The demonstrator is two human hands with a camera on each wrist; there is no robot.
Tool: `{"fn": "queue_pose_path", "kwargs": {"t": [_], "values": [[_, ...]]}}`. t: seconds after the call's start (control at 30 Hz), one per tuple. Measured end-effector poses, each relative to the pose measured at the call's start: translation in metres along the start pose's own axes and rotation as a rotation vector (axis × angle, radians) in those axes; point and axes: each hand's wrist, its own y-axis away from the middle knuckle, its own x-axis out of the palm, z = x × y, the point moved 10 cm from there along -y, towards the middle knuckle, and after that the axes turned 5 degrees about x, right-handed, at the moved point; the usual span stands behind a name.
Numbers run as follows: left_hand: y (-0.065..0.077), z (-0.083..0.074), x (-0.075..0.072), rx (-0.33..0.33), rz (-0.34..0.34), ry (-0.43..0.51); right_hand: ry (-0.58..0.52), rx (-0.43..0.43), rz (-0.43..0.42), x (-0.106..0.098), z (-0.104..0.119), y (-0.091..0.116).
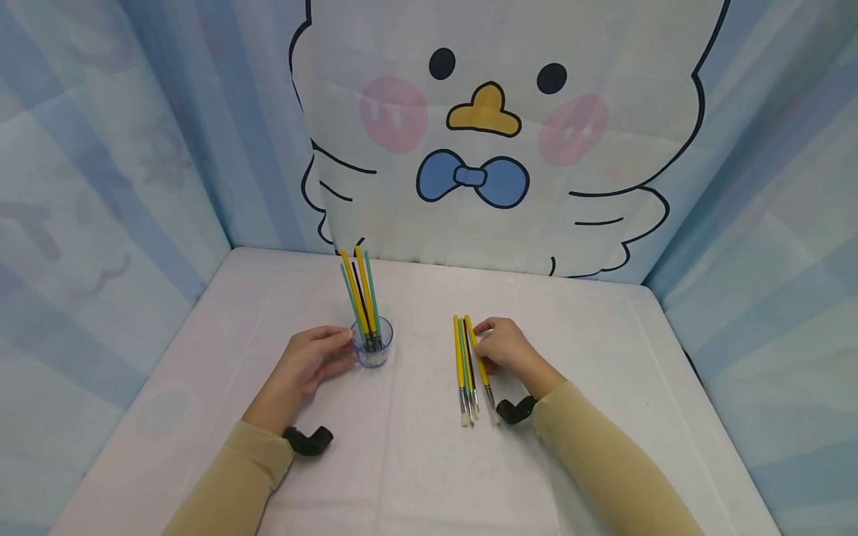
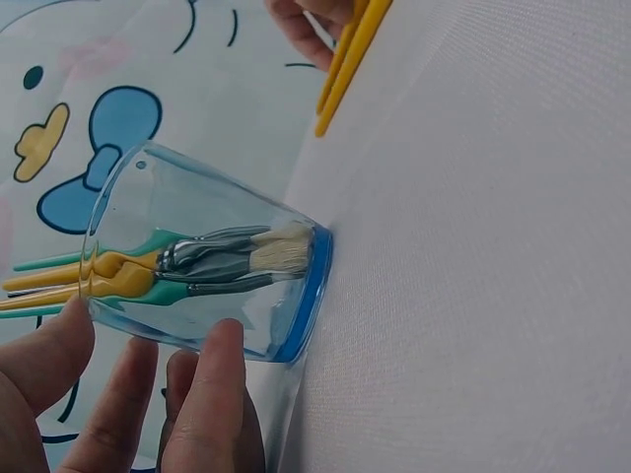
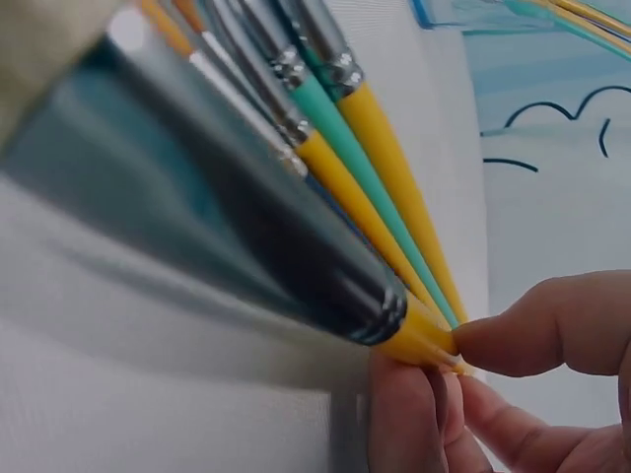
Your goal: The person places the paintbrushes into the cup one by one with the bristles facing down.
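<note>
Seemingly partway: several brushes stood in cup, on left of desk; row of loose brushes laid out to right. Yellow brush (row's rightmost) pinched by right hand, outside cup. Cup touched by left hand, unclenched.

No readable text, numbers or labels appear anywhere.

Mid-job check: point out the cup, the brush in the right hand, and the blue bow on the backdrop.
Cup (image 2: 222,202): left wrist view, on its clear side wall.
Held brush (image 3: 296,241): right wrist view, on its dark ferrule.
Bow (image 1: 471,176): head view, on its central knot.
</note>
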Motion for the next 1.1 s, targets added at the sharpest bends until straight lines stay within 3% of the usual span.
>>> {"fn": "queue_pose_path", "kwargs": {"t": [0.43, 0.83, 1.1], "values": [[-0.001, 0.002, -0.001, 0.002, -0.016, -0.018, -0.142, 0.003, 0.068, 0.000, 0.000, 0.001], [-0.002, 0.002, -0.002, -0.007, -0.021, -0.022, -0.334, -0.139, 0.009, -0.002, 0.040, 0.016], [-0.001, 0.001, -0.002, -0.001, -0.015, -0.013, -0.490, -0.280, -0.048, -0.002, 0.067, 0.031]]}}
